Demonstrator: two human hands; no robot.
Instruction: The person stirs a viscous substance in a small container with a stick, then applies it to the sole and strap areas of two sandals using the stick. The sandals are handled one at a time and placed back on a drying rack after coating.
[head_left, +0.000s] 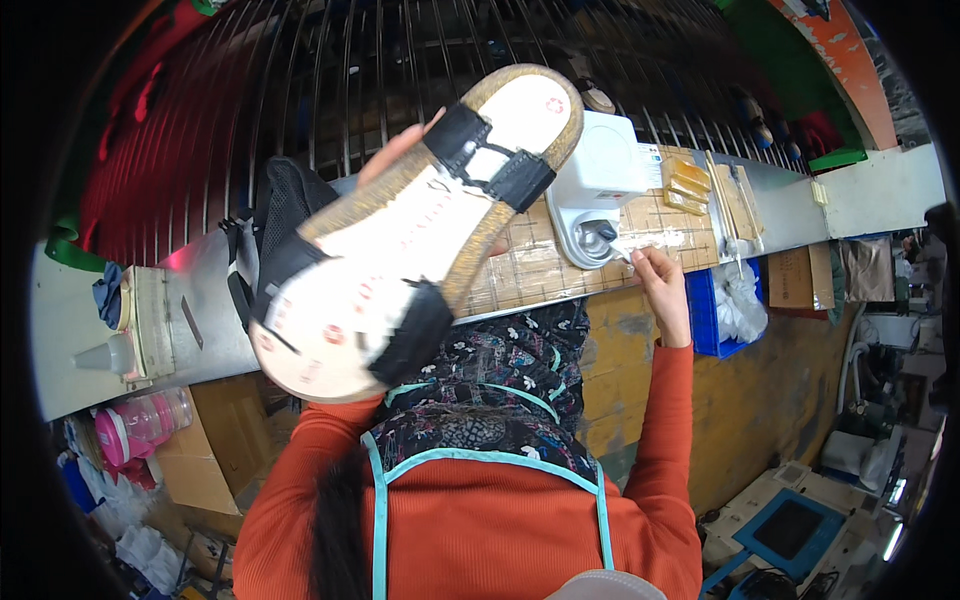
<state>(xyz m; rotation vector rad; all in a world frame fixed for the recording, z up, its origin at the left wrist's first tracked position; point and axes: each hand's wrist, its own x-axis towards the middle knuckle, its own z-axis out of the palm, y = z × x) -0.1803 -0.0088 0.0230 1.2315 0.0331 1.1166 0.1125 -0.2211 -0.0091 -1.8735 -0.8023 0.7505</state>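
Observation:
A sandal (400, 235) with a whitish footbed, a cork-coloured side and black straps is held up in front of me, tilted, toe end toward my lower left. My left hand (393, 155) grips it from underneath; only some fingers show past its edges. Beyond the sandal stands a white tabletop machine (595, 160) with a round metal cup (597, 240) at its front. My right hand (662, 287) pinches a short pale handle (622, 252) whose dark end sits at the cup; I cannot make out its exact kind.
Amber blocks (686, 185) and thin sticks (722, 200) lie on the taped cardboard right of the machine. A blue bin (705, 320) with white plastic hangs below the bench edge. Metal bars (400, 50) run behind the bench. A black mesh item (290, 200) lies left.

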